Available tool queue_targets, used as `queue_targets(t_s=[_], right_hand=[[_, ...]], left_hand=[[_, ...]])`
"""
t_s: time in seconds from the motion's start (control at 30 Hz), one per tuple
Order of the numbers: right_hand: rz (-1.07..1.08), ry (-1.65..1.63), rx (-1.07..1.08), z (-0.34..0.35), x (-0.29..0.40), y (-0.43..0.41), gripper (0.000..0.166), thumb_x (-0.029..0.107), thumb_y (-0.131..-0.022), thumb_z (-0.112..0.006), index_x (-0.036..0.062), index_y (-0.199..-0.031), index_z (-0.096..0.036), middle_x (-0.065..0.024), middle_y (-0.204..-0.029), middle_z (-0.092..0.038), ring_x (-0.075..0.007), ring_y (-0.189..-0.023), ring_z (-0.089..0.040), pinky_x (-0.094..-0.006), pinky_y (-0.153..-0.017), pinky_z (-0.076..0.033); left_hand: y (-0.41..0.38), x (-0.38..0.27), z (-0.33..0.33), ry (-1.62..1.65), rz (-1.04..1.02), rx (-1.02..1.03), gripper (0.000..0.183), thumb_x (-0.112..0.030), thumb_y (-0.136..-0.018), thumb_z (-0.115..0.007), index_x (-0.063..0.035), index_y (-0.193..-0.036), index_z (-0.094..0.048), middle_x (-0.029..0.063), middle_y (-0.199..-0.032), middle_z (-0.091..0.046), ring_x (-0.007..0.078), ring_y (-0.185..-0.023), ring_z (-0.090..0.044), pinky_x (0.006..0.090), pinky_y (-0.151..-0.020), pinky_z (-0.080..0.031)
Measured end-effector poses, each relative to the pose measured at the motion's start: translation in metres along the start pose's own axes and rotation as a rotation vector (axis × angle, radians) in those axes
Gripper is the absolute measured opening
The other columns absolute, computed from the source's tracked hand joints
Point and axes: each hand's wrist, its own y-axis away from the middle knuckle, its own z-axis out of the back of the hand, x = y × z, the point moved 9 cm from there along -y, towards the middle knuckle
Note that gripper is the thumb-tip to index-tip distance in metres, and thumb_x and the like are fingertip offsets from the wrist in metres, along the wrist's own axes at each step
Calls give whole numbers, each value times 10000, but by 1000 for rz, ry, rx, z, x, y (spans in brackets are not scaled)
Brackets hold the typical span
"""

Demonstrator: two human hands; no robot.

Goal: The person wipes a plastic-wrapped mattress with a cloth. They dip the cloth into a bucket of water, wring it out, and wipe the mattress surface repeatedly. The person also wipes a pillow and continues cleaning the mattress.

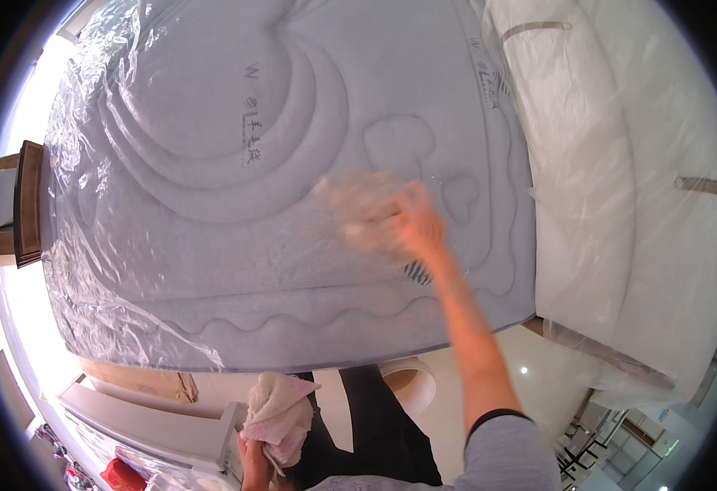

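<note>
A grey quilted mattress [260,245] with wavy stitched borders lies before me, its left part under shiny clear plastic film [113,294]. My right hand [418,221] is stretched over its lower right part, shut on a beige cloth [361,212]; both are blurred. Whether the cloth touches the surface, I cannot tell. Low in the view, beside the near edge of the mattress, my left hand [254,460] grips a bunched pale cloth [279,417] with pinkish patches.
A white padded headboard [585,184] wrapped in plastic rises along the right side. Wooden furniture [29,205] stands at the far left. Near my legs are a round container [417,386], flattened cardboard [143,377] and a light-coloured long furniture piece [143,423]. A metal rack [610,429] is at lower right.
</note>
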Motion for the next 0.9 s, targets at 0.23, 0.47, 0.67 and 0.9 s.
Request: queue_targets(t_s=[0.23, 0.47, 0.67, 0.9], right_hand=[[-144, 452, -190, 34, -76, 6, 525, 415, -909, -632, 249, -1400, -555, -72, -1489, -458, -356, -1174, -522, -535, -936, -466], [-161, 126, -352, -99, 95, 181, 651, 239, -807, -725, 108, -1410, -517, -172, -1149, -535, -372, -1034, -570, -470, -827, -505], [173, 66, -116, -238, 359, 255, 587, 201, -822, -655, 174, -1396, -532, -89, -1214, -533, -282, -1026, -601, -431, -728, -538], [74, 106, -116, -202, 261, 273, 631, 211, -787, -694, 219, -1395, -526, -82, -1149, -531, -303, -979, -587, -442, -724, -540]], left_hand=[[-18, 23, 39, -106, 109, 25, 380, -233, -977, -574, 21, -1241, -475, 161, -1179, -597, 223, -1042, -612, 361, -898, -516], [-13, 32, 173, -91, 13, -13, 349, -225, -973, -553, -3, -1232, -482, 148, -1151, -589, 209, -1036, -591, 351, -901, -500], [3, -1, 229, -190, -73, -83, 396, -277, -984, -504, 20, -1238, -565, 149, -1210, -605, 236, -1101, -596, 363, -939, -489], [4, -7, 235, -184, -78, -117, 372, -251, -985, -533, 32, -1224, -569, 165, -1209, -542, 239, -1111, -534, 363, -964, -433]])
